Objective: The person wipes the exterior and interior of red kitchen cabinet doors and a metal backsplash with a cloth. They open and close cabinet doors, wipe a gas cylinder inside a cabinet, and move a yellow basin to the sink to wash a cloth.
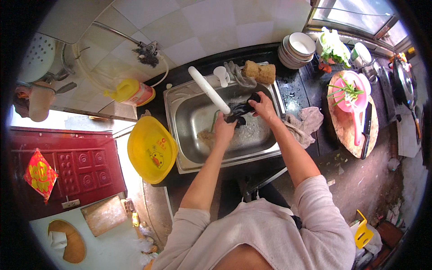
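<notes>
Both hands are over a stainless steel sink. My left hand grips one end of a dark, wet, glossy item just below the white faucet spout. My right hand holds the item's other end, higher and to the right. What the dark item is, I cannot tell; it may be cloth or food. Water splashes in the basin under it. A brownish thing lies in the basin left of my left hand, and a green edge shows beside that hand.
Left of the sink stands a yellow plastic basin, with a yellow jug behind. Sponges, stacked bowls and a rag lie around the sink's right side. Farther right, a cutting board bears a pink strainer and a knife.
</notes>
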Tool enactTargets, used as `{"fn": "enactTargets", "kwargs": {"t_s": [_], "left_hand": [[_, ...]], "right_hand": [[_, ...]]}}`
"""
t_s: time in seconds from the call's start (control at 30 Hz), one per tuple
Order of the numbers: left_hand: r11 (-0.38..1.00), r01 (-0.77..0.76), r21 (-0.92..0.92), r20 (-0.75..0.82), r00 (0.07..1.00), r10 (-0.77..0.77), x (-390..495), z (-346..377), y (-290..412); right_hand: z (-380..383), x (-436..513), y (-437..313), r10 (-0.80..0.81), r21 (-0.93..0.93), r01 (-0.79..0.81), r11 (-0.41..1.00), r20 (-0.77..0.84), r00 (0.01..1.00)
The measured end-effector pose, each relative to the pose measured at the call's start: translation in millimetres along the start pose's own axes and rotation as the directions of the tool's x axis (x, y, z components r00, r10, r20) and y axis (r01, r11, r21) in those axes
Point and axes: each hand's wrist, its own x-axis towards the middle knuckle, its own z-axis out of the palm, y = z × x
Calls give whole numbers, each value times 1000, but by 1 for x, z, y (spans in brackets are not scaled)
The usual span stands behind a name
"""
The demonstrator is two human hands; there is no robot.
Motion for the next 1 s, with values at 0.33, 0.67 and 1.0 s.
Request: {"fn": "enactTargets", "kwargs": {"t_s": [0.33,0.67,1.0], "left_hand": [[987,-26,-156,-26,999,22,15,-66,24],[960,-82,-270,-51,996,70,-6,-80,19],[92,356,-930,305,886,-349,-38,-34,-61]], "right_hand": [[50,9,-39,-738,-572,708,414,244,629],[61,-34,13,-278,174,251,952,150,949],[76,-86,10,-4,731,-683,12,683,731]]}}
